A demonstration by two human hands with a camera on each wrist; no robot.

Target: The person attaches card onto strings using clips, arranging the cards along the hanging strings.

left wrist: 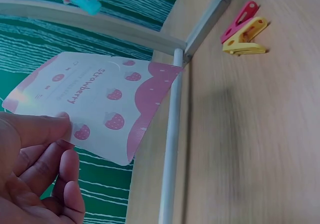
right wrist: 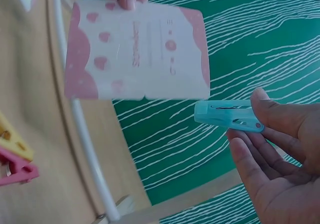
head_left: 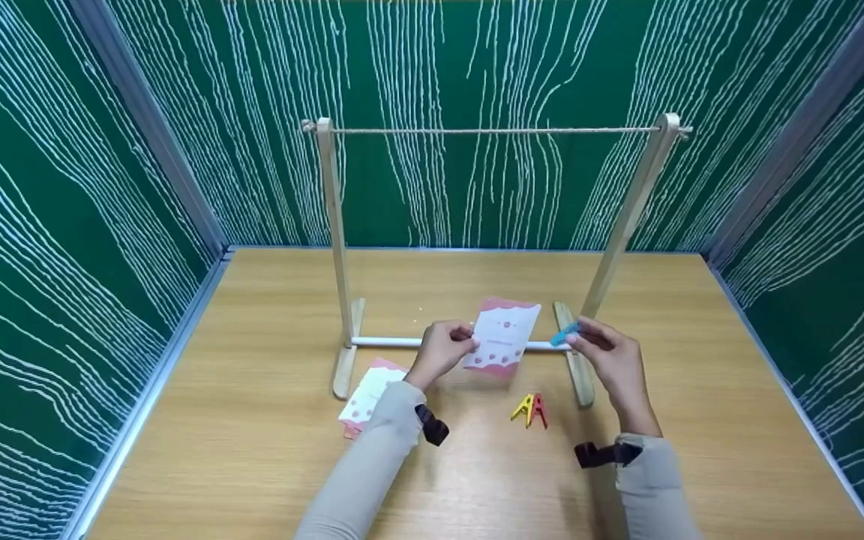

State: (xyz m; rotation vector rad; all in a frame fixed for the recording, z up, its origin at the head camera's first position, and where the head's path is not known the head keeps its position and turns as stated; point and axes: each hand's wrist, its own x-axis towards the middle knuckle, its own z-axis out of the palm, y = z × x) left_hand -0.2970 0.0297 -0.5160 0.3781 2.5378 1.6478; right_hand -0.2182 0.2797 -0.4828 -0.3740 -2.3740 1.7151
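My left hand pinches the left edge of a pink and white strawberry card between thumb and fingers. The card is raised over the rack's white crossbar, its printed side showing. To its right, my right hand holds a light blue clothespin by its handle end, thumb on one side and fingers on the other. That clothespin points toward the card, with a gap between them in the right wrist view. A yellow clothespin and a red clothespin lie together on the table, below the card.
A wooden rack stands on the table, with a left post, a right post and a string tied across the top. More strawberry cards lie by the left foot. Green walls with white lines surround the table.
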